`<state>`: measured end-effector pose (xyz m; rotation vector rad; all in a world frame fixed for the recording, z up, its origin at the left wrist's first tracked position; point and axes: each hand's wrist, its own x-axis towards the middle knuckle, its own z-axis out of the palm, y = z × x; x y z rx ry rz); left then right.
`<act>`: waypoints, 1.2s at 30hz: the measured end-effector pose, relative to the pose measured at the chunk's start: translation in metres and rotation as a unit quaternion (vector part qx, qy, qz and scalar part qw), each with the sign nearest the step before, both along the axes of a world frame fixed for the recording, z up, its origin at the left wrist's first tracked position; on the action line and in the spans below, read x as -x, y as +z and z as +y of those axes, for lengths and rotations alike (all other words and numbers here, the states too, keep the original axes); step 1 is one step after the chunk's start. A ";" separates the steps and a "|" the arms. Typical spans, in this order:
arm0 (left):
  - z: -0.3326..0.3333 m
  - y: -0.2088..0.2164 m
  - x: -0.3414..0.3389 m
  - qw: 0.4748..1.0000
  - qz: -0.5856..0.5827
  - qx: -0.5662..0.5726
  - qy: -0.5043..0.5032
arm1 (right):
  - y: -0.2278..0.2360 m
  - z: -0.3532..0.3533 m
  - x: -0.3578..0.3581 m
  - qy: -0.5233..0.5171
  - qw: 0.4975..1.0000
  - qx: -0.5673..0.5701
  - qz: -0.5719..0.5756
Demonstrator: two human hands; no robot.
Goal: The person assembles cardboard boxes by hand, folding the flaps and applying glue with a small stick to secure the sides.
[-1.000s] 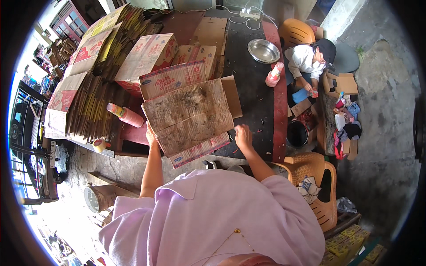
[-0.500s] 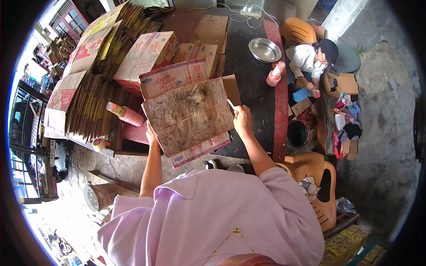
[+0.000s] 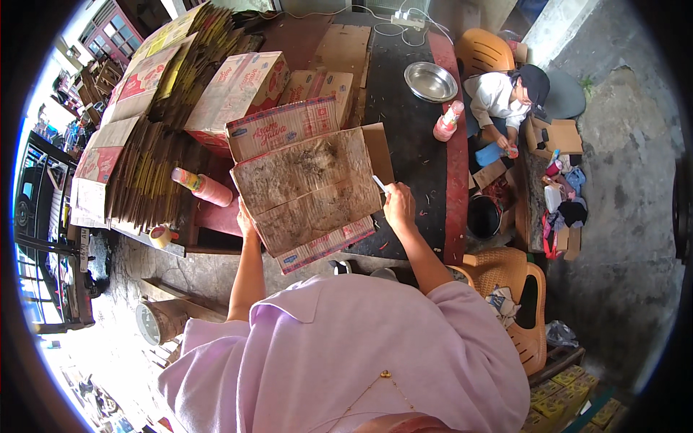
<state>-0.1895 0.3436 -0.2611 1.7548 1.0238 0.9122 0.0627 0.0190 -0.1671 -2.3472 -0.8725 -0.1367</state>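
A stained, worn cardboard box [image 3: 303, 191], with its printed flaps spread outward, is tilted in front of me. My left hand [image 3: 246, 219] grips its left edge; the fingers are partly hidden behind the cardboard. Close by the right edge, my right hand [image 3: 400, 206] is closed round a slim white stick-like tool [image 3: 380, 183], whose exact kind I cannot make out. The tool's tip points up and left toward the box's right-hand flap [image 3: 379, 151].
Stacked flattened cartons [image 3: 137, 162] and a closed carton [image 3: 234, 90] stand at left. Two pink-wrapped bottles, one at left [image 3: 206, 189], one at right [image 3: 447, 123], flank the box. A metal bowl [image 3: 431, 81] sits farther back. A person [image 3: 502, 101] sits at right; a chair [image 3: 509, 296] is near me.
My right hand with the white tool has shifted slightly right and toward me. The box and my left hand have hardly moved.
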 end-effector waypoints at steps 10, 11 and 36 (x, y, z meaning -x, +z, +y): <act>-0.015 0.034 -0.010 0.975 -0.113 0.193 0.002 | 0.000 0.022 -0.010 -0.021 0.997 -0.032 -0.067; -0.016 0.036 -0.011 0.962 -0.133 0.237 0.016 | -0.005 0.020 -0.009 -0.020 0.998 -0.026 -0.054; -0.025 0.052 -0.017 0.990 -0.084 0.111 0.000 | -0.012 0.000 -0.004 0.007 0.999 -0.038 -0.027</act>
